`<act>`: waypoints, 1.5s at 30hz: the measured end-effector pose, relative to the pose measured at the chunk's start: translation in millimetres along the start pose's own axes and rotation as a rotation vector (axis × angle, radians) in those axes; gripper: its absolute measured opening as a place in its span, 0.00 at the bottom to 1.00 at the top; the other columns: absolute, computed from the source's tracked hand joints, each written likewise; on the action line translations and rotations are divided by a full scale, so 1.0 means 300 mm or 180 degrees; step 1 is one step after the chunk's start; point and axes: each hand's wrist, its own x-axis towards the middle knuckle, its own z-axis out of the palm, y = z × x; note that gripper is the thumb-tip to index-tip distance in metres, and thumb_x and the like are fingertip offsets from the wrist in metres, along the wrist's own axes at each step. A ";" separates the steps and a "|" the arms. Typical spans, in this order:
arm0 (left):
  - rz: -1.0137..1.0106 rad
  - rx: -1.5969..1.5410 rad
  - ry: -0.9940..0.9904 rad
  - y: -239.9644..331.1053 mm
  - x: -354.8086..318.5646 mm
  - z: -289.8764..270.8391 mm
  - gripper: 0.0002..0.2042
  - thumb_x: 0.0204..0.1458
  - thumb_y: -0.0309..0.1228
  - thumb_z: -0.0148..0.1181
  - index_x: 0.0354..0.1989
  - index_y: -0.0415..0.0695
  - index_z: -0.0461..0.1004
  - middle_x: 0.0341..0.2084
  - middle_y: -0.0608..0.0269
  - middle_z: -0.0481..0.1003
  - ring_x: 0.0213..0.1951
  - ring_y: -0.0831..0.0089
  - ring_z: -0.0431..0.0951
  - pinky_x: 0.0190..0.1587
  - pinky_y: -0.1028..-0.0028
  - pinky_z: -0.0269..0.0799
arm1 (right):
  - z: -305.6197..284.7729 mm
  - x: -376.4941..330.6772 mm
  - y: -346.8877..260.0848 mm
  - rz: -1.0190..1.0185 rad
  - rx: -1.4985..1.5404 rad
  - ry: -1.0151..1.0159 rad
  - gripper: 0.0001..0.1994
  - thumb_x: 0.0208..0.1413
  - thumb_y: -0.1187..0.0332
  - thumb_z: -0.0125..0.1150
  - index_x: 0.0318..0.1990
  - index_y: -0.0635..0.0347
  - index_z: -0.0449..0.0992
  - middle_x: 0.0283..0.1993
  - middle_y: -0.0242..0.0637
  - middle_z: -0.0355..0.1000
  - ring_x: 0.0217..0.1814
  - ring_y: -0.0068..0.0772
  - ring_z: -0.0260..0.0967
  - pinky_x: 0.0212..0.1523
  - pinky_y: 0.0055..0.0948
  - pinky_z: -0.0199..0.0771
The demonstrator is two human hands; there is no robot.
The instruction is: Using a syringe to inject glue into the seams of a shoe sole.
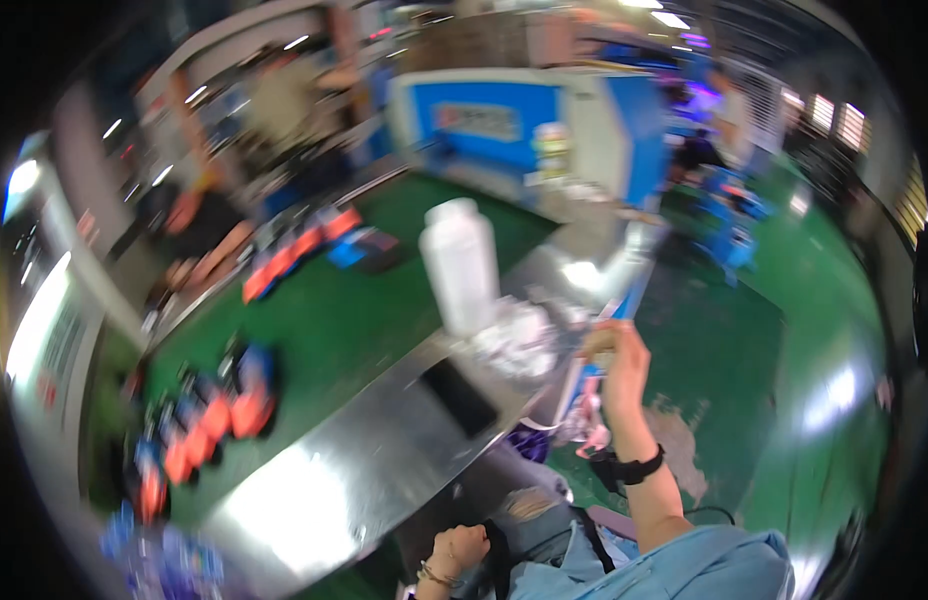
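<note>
- Right hand (614, 352), a black band on its wrist, is raised at the edge of the steel worktop (384, 450), fingers curled around a small blurred item.
- Left hand (462, 548) rests low, closed in a fist.
- A white plastic bottle (459, 265) stands upright on the worktop beside crumpled clear wrap (519, 338).

You can see a tall white plastic bottle (460, 264) standing on the shiny metal table (384, 450). At twelve o'clock, far back, a long blue and white sign (476, 121) stands blurry.
</note>
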 end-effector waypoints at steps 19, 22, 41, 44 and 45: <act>0.1629 -0.1872 -0.0100 -0.070 0.284 0.198 0.10 0.54 0.35 0.48 0.33 0.41 0.71 0.20 0.62 0.72 0.21 0.72 0.70 0.25 0.72 0.65 | -0.241 -0.193 -0.173 0.0404 0.0037 0.0245 0.20 0.63 0.58 0.34 0.36 0.67 0.68 0.26 0.37 0.67 0.24 0.26 0.68 0.27 0.23 0.69; 0.1508 -0.2881 -0.0547 0.058 0.078 0.105 0.11 0.54 0.34 0.48 0.27 0.40 0.69 0.14 0.59 0.69 0.17 0.73 0.68 0.22 0.73 0.63 | -0.280 -0.221 -0.222 0.0516 0.0090 0.0063 0.20 0.63 0.60 0.31 0.36 0.66 0.69 0.26 0.38 0.68 0.25 0.27 0.68 0.28 0.25 0.68; 0.0312 -0.1631 0.0795 -0.055 -0.169 -0.070 0.13 0.52 0.38 0.53 0.27 0.39 0.73 0.19 0.55 0.74 0.21 0.64 0.73 0.26 0.70 0.68 | -0.308 -0.233 -0.201 0.0065 -0.0903 -0.0123 0.16 0.57 0.69 0.48 0.51 0.62 0.57 0.33 0.31 0.63 0.33 0.19 0.63 0.34 0.21 0.66; 0.0571 -0.1008 0.0768 -0.031 -0.084 -0.062 0.19 0.51 0.44 0.52 0.28 0.37 0.73 0.23 0.49 0.74 0.26 0.52 0.74 0.30 0.65 0.68 | -0.257 -0.242 -0.173 0.0171 -0.0514 -0.0635 0.18 0.58 0.68 0.47 0.54 0.60 0.55 0.37 0.34 0.63 0.34 0.20 0.64 0.37 0.22 0.66; 0.0544 -0.0989 0.0732 -0.016 -0.049 -0.060 0.19 0.51 0.44 0.52 0.28 0.37 0.73 0.23 0.49 0.74 0.26 0.52 0.74 0.30 0.65 0.68 | -0.233 -0.238 -0.167 0.0213 -0.0494 -0.0619 0.18 0.58 0.68 0.47 0.54 0.60 0.55 0.37 0.34 0.63 0.34 0.20 0.64 0.37 0.22 0.66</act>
